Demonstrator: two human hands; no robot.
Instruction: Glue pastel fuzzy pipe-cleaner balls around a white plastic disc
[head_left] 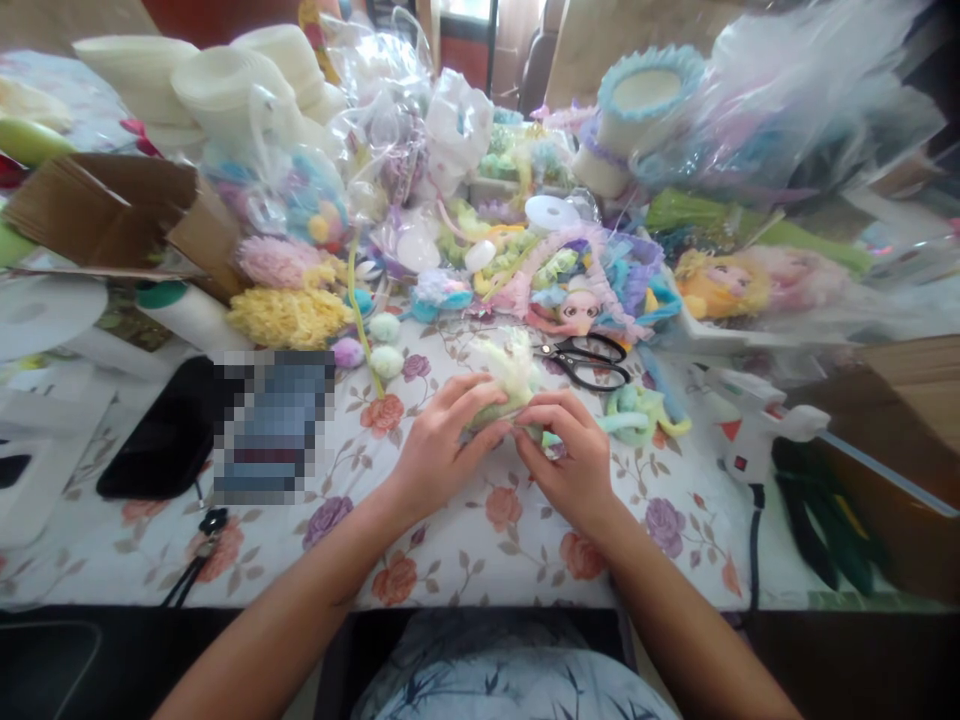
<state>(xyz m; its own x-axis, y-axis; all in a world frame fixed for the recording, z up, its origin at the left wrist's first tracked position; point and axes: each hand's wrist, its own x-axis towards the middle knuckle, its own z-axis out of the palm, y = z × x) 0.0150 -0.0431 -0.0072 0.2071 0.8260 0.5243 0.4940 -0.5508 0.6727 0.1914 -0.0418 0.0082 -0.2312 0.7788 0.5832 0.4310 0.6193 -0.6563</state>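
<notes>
A small pale green and cream fuzzy craft piece [512,372] is held over the middle of the flowered tablecloth, a ruffled, lacy-looking tuft at its top. My left hand [448,440] closes round its left side, thumb along the lower edge. On the other side my right hand [568,448] pinches its lower right edge between thumb and fingers. My fingers cover much of the piece, so its exact kind cannot be made out. Just beyond lie black-handled scissors [592,360], blades partly hidden. Right of my right hand sits a bundle of mint fuzzy stems [636,415].
Two phones, one black [161,430], lie at left near a cardboard box [112,215]. A glue gun [757,415] and green-handled pliers [825,510] lie at right. Across the back are fuzzy stems, a doll head [580,305], pompoms [386,358] and plastic bags.
</notes>
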